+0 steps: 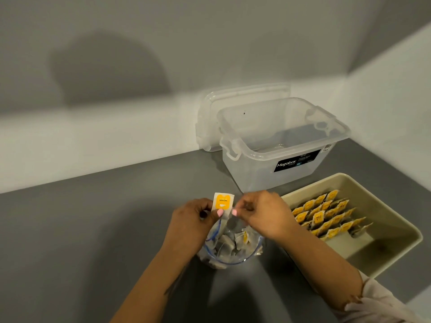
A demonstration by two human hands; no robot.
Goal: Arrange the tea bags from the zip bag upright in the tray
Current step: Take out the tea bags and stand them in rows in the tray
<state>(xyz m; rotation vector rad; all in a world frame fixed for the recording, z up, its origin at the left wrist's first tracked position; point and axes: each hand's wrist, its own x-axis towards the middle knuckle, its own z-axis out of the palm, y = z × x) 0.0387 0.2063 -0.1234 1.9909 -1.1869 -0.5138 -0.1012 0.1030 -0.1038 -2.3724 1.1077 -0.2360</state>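
Both hands sit just below frame centre, above the open zip bag (pixel 229 249) on the grey tabletop (pixel 93 229).

Left hand (pixel 193 220): grip closed on a tea bag (pixel 223 202), thumb pinching its lower left corner. The tea bag is held upright, yellow label facing the camera, just above the zip bag's mouth.

Right hand (pixel 261 212): fingers curled, thumb and forefinger pinched at the tea bag's lower right edge. Whether it holds the paper itself or the string can't be told from here.

Zip bag: clear with a blue zip line, mouth open upward, several more tea bags (pixel 240 241) loose inside, lying at mixed angles. The left forearm crosses its left side, the right wrist is over its right side.

Tray (pixel 396 220): beige, right of frame, lower right of the hands, near the zip bag but apart from it. Rows of tea bags (pixel 326 215) stand in its left part, leaning, yellow labels up. The tray's right and near parts show bare floor.

Box (pixel 279 145): clear plastic with a black label, upper right of centre, behind the tray and hands, open on top. Its lid (pixel 210 113) stands behind it, leaning on the wall (pixel 116 66).

A light sleeve (pixel 384 304) shows at the lower right corner on the right arm.
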